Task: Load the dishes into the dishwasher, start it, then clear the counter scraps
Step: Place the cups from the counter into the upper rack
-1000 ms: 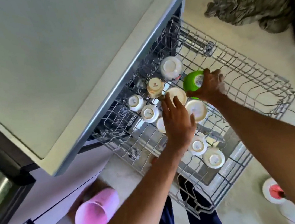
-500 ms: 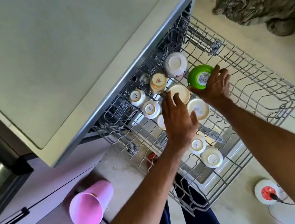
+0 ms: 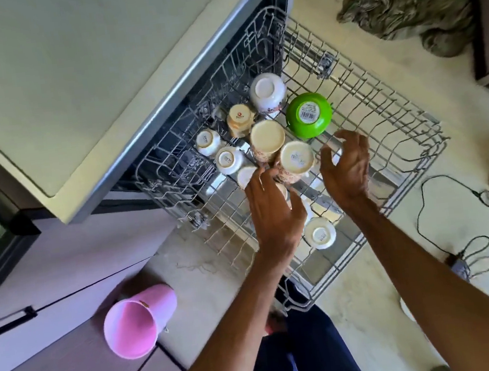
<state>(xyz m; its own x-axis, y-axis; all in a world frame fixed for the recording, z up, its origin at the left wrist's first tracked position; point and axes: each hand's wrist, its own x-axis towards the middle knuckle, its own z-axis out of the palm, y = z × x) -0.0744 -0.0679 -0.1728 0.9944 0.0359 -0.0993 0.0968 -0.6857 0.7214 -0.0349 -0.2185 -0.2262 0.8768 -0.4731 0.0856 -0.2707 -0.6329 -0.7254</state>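
Observation:
The dishwasher's wire rack (image 3: 404, 180) is pulled out over the floor. Several cups and mugs stand upside down in it, among them a white bowl (image 3: 267, 91), a cream mug (image 3: 267, 138) and a floral mug (image 3: 295, 159). A green bowl (image 3: 309, 115) sits upside down at the rack's middle, barcode label up, with nothing touching it. My right hand (image 3: 346, 167) hovers just below the green bowl, fingers spread and empty. My left hand (image 3: 273, 209) is beside the floral mug, fingers apart at its lower side, and hides some cups beneath it.
The counter top (image 3: 71, 67) overhangs the dishwasher at the upper left. A pink plastic cup (image 3: 137, 322) lies on its side on the floor by the cabinet. A crumpled cloth (image 3: 408, 5) lies at the far right, and a black cable (image 3: 451, 192) runs beside the rack.
My right hand has let go of the green bowl and drawn back towards me. My left hand has slid back off the cream mug. The view has shifted.

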